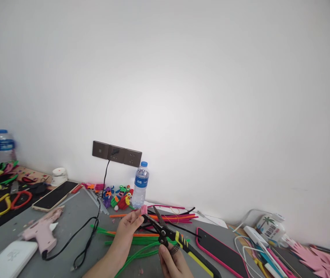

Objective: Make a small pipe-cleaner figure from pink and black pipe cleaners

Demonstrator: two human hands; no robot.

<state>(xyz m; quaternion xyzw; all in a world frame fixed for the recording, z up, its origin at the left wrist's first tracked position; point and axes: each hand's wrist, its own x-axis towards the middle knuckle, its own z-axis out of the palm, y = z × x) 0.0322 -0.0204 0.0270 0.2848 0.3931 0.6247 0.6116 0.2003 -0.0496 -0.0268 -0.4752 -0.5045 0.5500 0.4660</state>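
My left hand (124, 233) pinches a small fuzzy pink piece (144, 209) between thumb and fingertips. My right hand (173, 263) grips a pair of spring-loaded shears (165, 233) with black and yellow handles. Their jaws are apart and point up to the left, with one jaw tip close to the pink piece; whether they touch I cannot tell. Beneath both hands lie green pipe cleaners (141, 241), with orange ones among them. Behind the shears is a bundle of red and orange pipe cleaners (186, 218).
On the left rest a pink glue gun (41, 233), a white power bank (11, 258), a phone (55, 196) and scissors (10, 204). A water bottle (140, 187) stands by small colourful figures (118, 199) at the wall. To the right are a pink-edged phone (221, 253) and pink paper (318, 258).
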